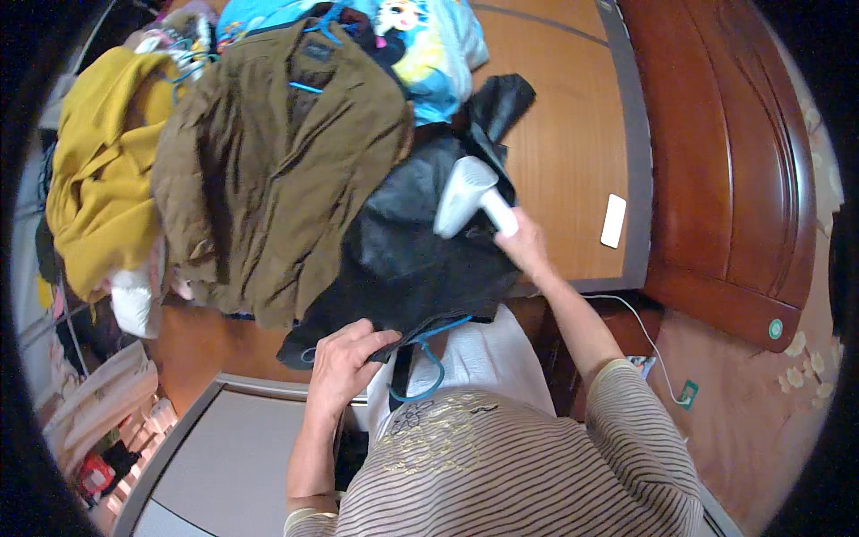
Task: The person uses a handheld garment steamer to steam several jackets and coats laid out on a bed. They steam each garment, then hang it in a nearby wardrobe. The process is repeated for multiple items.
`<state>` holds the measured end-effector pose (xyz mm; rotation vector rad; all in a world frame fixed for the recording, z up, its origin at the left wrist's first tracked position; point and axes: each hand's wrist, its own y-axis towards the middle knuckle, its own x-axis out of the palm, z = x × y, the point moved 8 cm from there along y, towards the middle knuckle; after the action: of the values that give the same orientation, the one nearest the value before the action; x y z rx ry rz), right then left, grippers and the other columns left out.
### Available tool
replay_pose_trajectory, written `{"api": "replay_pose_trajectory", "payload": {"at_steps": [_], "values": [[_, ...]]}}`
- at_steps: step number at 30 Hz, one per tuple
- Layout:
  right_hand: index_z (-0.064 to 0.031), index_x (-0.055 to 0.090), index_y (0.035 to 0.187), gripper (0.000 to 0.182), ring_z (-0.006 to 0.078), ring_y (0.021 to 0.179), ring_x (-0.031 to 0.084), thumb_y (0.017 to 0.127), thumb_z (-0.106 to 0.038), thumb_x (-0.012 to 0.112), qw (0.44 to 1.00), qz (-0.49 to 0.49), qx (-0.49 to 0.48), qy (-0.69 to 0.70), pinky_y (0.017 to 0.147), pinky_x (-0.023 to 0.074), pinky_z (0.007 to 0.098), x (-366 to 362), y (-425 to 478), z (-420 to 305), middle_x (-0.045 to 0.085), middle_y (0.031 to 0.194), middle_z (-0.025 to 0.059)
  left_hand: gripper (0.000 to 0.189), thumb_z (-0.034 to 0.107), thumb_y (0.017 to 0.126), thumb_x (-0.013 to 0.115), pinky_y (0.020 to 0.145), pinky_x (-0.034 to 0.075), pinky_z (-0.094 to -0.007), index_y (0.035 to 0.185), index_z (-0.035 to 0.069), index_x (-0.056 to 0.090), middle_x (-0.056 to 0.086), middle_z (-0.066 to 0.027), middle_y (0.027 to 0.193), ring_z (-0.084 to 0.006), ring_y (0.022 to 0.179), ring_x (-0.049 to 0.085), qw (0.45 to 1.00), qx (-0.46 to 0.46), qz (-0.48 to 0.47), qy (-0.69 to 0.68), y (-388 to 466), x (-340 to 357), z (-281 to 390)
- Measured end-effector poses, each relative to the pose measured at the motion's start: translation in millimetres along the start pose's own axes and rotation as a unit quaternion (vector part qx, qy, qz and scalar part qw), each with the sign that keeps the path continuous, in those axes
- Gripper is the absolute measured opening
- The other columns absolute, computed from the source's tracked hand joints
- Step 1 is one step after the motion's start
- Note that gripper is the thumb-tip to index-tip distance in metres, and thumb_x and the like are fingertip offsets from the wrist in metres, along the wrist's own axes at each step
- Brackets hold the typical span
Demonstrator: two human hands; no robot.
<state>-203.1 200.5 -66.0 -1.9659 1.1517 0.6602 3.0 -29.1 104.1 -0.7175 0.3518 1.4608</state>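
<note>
Before me a black garment [402,268], partly glossy like leather, lies spread over the bed edge, with a blue clothes hanger [439,369] at its near end. My left hand [345,359] grips the garment's near edge beside the hanger. In my right hand [523,245] is the handle of a white handheld appliance [463,194], which looks like a garment steamer or hair dryer; its head is over the glossy part. A brown jacket [288,174] on a blue hanger lies to the left, touching the black garment.
A yellow garment [111,174] and a light blue printed fabric [436,60] lie at the left and back. On the wooden surface [557,141] is a white flat object [613,221]. A dark red wooden headboard [725,168] stands right; a white cable [644,322] hangs near it.
</note>
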Motion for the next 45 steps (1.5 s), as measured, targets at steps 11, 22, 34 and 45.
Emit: {"api": "replay_pose_trajectory", "payload": {"at_steps": [11,22,34,45], "values": [[-0.0058,0.054,0.097,0.040,0.0226,0.078,0.060,0.065,-0.022,0.072,0.973,-0.108,-0.201,0.045,0.071,0.0473,0.0358,-17,-12,-123,0.061,0.084,0.0122,0.029,-0.003,0.058,0.061,0.053,0.040,-0.0289,0.086,0.006,0.066,0.052,-0.0078,0.065,-0.0205,0.059,0.051,0.980,0.028,0.181,-0.082,-31,-89,-1],[-0.0051,0.049,0.090,0.028,0.0104,0.058,0.052,0.070,-0.010,0.068,0.871,0.180,-0.217,0.402,0.047,0.0418,0.0239,-138,19,-125,0.055,0.074,0.0024,0.028,0.001,0.076,0.064,0.079,0.044,-0.0237,0.104,-0.001,0.061,0.064,-0.0030,0.093,-0.0103,0.082,0.058,0.757,-0.088,0.562,-0.322,-121,-215,72],[-0.0027,0.056,0.094,0.034,0.0152,0.073,0.055,0.066,-0.013,0.072,0.854,-0.135,-0.277,0.419,0.067,0.0462,0.0287,-30,-87,-258,0.062,0.084,0.0065,0.021,0.004,0.076,0.065,0.073,0.049,-0.0278,0.097,0.003,0.062,0.066,-0.0063,0.089,-0.0160,0.078,0.063,0.701,-0.085,0.625,-0.333,-160,-212,154],[-0.0073,0.058,0.095,0.035,0.0182,0.076,0.062,0.065,-0.012,0.075,0.667,-0.253,-0.502,0.489,0.070,0.0493,0.0311,-70,-207,-318,0.063,0.086,0.0096,0.032,0.004,0.073,0.068,0.079,0.051,-0.0350,0.103,0.002,0.059,0.065,-0.0109,0.091,-0.0237,0.084,0.063,0.604,-0.122,0.694,-0.374,-245,-197,152]]}}
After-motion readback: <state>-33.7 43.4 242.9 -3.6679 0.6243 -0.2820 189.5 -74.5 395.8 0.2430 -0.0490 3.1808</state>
